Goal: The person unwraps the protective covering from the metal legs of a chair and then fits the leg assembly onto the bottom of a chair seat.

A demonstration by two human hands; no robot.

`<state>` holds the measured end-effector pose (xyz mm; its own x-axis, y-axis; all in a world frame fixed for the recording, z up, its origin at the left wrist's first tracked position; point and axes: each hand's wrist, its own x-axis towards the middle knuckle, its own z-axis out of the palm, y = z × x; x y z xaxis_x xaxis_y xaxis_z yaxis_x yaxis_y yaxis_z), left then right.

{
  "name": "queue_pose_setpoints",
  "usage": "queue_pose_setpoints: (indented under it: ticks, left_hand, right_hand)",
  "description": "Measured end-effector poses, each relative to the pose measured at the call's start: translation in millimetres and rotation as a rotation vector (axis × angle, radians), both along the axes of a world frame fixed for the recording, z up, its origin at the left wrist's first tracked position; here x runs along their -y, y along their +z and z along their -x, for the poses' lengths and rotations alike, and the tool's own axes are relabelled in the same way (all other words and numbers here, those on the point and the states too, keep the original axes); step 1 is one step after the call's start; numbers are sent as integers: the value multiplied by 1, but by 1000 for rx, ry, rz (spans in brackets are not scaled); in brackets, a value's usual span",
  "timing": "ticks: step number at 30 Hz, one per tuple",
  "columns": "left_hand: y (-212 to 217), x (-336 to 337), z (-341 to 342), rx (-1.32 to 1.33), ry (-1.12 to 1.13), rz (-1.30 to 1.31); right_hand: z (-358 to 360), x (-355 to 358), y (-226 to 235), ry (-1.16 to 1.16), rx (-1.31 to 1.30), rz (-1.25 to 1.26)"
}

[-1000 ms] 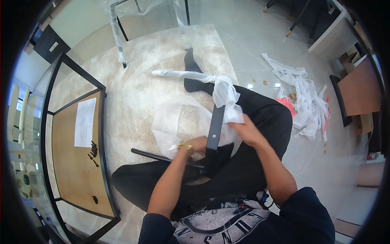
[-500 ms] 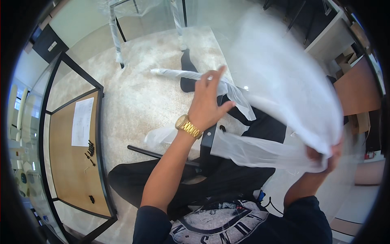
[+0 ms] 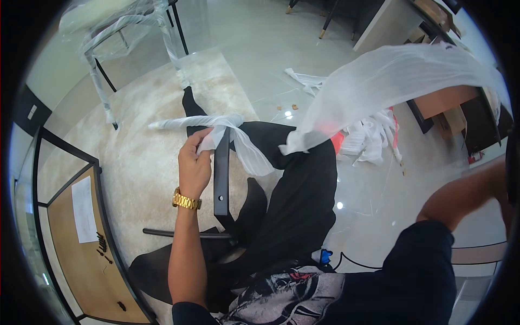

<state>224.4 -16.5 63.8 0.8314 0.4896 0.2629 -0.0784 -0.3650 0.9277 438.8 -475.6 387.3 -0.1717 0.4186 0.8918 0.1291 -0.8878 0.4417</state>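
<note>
My left hand (image 3: 195,165), wearing a gold watch on its wrist, has its fingers closed on white foam wrap (image 3: 218,135) at the far end of a black metal frame piece (image 3: 221,187). The bare near part of that piece shows a round hole; a wrapped leg (image 3: 176,122) runs left from it. A loose tail of wrap hangs over my trousers. My right hand (image 3: 504,203) is at the right rim, mostly cut off, its fingers hidden. A long sheet of white foam wrap (image 3: 379,81) floats through the air above the floor; its far right end fades into the rim.
A black bar (image 3: 187,233) lies by my legs on the pale rug (image 3: 141,179). At left, a wood-topped black-framed table (image 3: 67,233) bears a paper sheet (image 3: 84,208) and several black bolts (image 3: 101,242). Discarded wrap (image 3: 368,138) litters the tiles. A plastic-wrapped chair (image 3: 124,27) stands far left.
My left hand has gone from open to closed on the wrap. My right arm has swung out to the right, and the wrap sheet has pulled away from the frame piece's bare part.
</note>
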Motion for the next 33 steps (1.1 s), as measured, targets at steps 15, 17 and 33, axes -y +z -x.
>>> queue_pose_setpoints:
  ticks: [15, 17, 33]
  left_hand:
    - [-75, -17, -1, -456, -40, 619]
    - [-75, -3, -12, -360, -132, 620]
    - [32, -22, -12, 46, -134, 22]
  right_hand:
    - [17, -78, -330, 599, -1723, -422]
    - [55, -144, -309, 912, -1845, -409]
    - [52, -339, -211, 1571, -2397, -200]
